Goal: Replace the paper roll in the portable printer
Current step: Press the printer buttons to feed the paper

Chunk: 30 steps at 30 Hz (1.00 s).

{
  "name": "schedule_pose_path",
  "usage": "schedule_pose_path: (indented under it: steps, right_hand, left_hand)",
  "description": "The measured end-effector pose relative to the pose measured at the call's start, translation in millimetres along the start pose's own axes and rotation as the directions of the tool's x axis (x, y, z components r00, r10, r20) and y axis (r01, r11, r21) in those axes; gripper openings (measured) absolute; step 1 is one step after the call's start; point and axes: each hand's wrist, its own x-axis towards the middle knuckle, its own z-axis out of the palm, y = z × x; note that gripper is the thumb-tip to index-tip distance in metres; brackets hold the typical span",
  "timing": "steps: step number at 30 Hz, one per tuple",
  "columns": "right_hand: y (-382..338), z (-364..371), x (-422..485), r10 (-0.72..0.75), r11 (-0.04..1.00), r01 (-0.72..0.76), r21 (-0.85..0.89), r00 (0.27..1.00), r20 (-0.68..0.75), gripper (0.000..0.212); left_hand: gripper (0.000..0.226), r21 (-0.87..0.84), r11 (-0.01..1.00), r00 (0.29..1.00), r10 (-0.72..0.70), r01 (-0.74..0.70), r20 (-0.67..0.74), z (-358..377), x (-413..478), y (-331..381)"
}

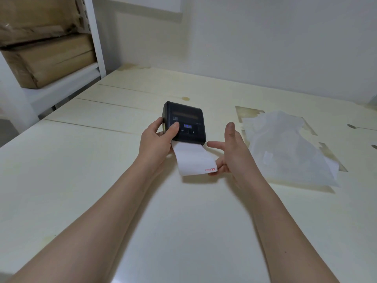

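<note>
Printer (184,122) mid-table, paper (193,160) trailing from its near edge.

The printer is black and boxy, lid shut, a small blue display lit; the white strip carries red print, too small to read, at its corner; the left hand (158,139) clamps the printer's left side, thumb on top; the right hand (230,152) pinches the strip's corner, other fingers spread; a crumpled clear bag (289,148) lies right; the table (81,180) is bare nearer and left.

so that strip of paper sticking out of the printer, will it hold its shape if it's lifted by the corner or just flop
The paper strip will probably flop: it already curves down from the printer slot. It looks thin and light, so the right hand pinching its corner should carry it easily. A hard tug might tear it.
</note>
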Motion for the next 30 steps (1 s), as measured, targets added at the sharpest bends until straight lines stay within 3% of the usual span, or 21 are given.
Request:
schedule_pose_path:
  steps: [7,11,14,18,21,25,30]
  right_hand:
    - [1.2,-1.0,0.7,0.004,0.995,-0.006,-0.097,1.0,-0.026,0.068]
    - [0.7,-0.9,0.0,-0.008,0.99,0.005,-0.143,1.0,-0.023,0.068]
    - [1.8,-0.4,-0.9,-0.037,0.989,0.032,-0.148,0.999,-0.032,0.068]
    - [1.1,0.6,-4.5,-0.107,0.99,0.099,-0.095,0.991,-0.081,0.056]
    - [-2.2,-2.3,-6.4,-0.173,0.985,0.17,-0.031,0.97,-0.171,0.035]
    - [-6.2,-18.9,-10.7,-0.282,0.955,0.297,-0.014,0.891,-0.356,0.018]
    - [3.5,-76.4,-14.7,-0.412,0.907,0.365,-0.209,0.67,-0.618,0.019]
  left_hand:
    - [0.022,0.131,0.991,1.0,0.022,-0.02,-0.011,1.2,2.0,-1.9]
    - [0.053,0.311,0.948,0.998,0.069,-0.063,-0.008,3.2,0.0,-3.6]
    - [0.038,0.451,0.889,0.994,0.105,-0.083,-0.024,2.7,-2.1,-1.9]
    - [0.028,0.548,0.83,0.991,0.133,-0.099,-0.023,-1.1,0.7,-2.8]
    - [0.043,0.569,0.815,0.986,0.158,-0.104,-0.046,-2.6,1.1,-6.8]
    - [0.058,0.631,0.762,0.945,0.297,-0.148,-0.136,5.7,-8.4,-5.3]
    - [0.062,0.763,0.555,0.872,0.488,-0.331,0.024,47.6,-24.6,4.1]
